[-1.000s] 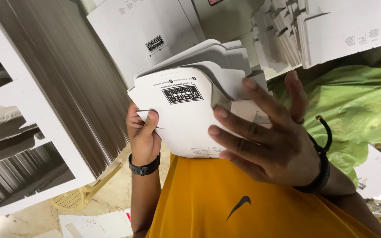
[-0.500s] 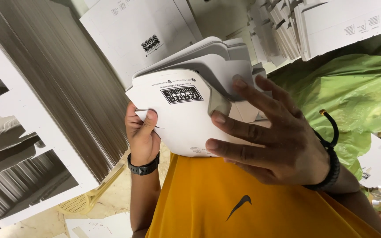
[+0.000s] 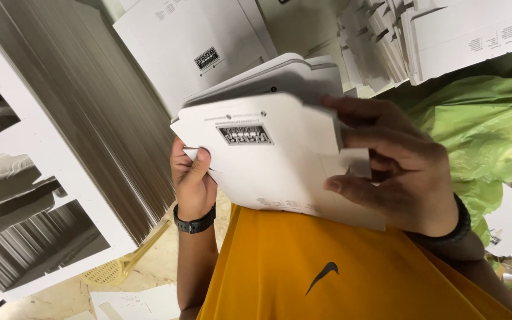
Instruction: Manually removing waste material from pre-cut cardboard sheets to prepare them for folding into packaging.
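A flat white die-cut cardboard box blank (image 3: 268, 166) with a small black printed label is held up in front of my yellow shirt. My left hand (image 3: 192, 181), with a black watch on the wrist, grips its left edge, thumb on the front face. My right hand (image 3: 395, 163), with a black wristband, holds the right side, fingers curled over a folded flap. A second white blank (image 3: 268, 74) shows behind the top edge.
Tall stacks of flat white blanks (image 3: 66, 136) stand edge-on at the left. More white blanks (image 3: 469, 35) are piled at the top right. A crumpled green plastic sheet (image 3: 487, 130) lies at the right. A yellow hand fan (image 3: 120, 266) lies on the floor.
My right hand has shifted from lying spread over the blank's lower right to gripping the flap on its right side. The blank has tilted slightly and come closer.
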